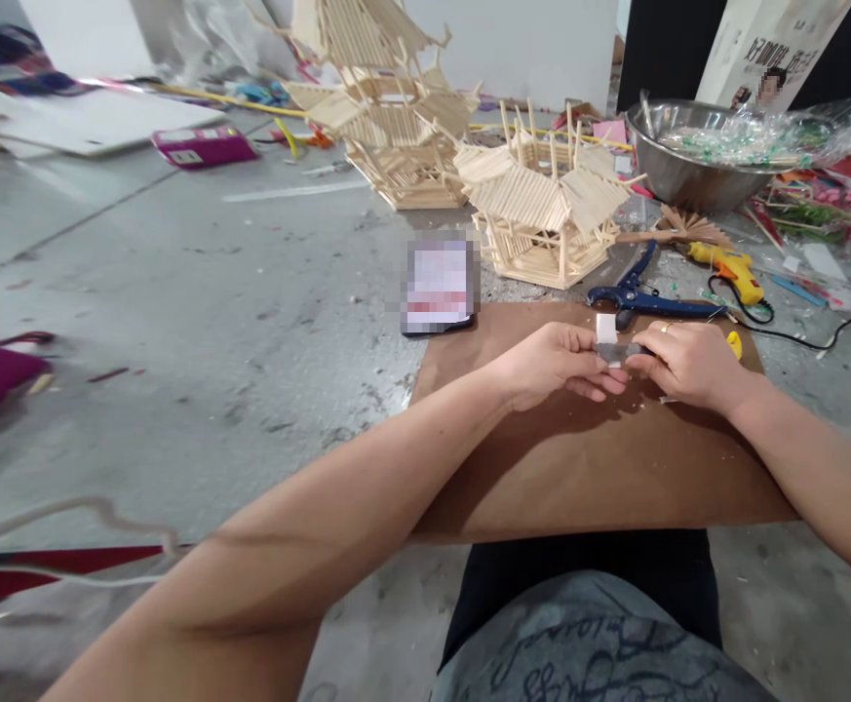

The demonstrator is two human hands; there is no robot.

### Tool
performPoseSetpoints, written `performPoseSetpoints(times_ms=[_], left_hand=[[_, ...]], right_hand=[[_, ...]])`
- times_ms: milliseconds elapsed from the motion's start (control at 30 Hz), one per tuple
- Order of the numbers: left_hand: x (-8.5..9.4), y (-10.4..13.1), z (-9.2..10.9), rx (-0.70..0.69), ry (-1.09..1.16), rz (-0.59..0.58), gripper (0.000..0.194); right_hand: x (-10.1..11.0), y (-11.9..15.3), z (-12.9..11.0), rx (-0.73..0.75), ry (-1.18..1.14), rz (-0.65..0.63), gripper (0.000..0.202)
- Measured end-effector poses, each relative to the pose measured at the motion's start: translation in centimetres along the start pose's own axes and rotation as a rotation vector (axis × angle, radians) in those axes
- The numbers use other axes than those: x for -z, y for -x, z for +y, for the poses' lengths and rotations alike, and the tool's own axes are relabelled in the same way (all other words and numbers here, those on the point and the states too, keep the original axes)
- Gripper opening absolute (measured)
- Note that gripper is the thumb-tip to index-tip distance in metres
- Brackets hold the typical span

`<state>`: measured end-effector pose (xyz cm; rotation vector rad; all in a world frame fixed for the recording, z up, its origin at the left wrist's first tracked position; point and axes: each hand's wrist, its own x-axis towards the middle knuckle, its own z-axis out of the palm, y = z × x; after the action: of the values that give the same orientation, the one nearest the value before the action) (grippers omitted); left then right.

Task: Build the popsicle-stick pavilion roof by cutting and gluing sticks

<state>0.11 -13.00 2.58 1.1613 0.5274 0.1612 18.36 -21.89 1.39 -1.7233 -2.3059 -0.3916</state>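
Note:
My left hand pinches a small white piece between thumb and fingers, above a brown board. Closed around a tool with a flat grey blade, my right hand meets it from the right. The blade lies across the white piece, close to the left fingertips. Most of the tool's handle is hidden in the right hand. A yellow end shows behind that hand; whether it belongs to the tool I cannot tell.
Blue cutters and a yellow glue gun lie beyond my hands. A phone overlaps the brown board. Behind stand a short stick pavilion and a taller stick tower, beside a metal bowl.

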Motion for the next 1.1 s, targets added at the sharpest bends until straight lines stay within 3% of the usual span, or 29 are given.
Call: performPoseSetpoints(times_ms=[267,600,1100], left_hand=[[0.07,-0.14,-0.12,-0.002,0.008,0.004,0.014],[0.62,0.07,0.11,0.023,-0.072,-0.052,0.017],[0.85,-0.13,-0.12,0.040,-0.059,-0.078,0.019]], right_hand=[[-0.05,-0.09,-0.57,-0.063,0.046,0.017,0.055],[0.01,0.14,0.33,0.030,-0.020,0.014,0.056],[-0.03,0.04,-0.17,-0.002,0.011,-0.006,0.057]])
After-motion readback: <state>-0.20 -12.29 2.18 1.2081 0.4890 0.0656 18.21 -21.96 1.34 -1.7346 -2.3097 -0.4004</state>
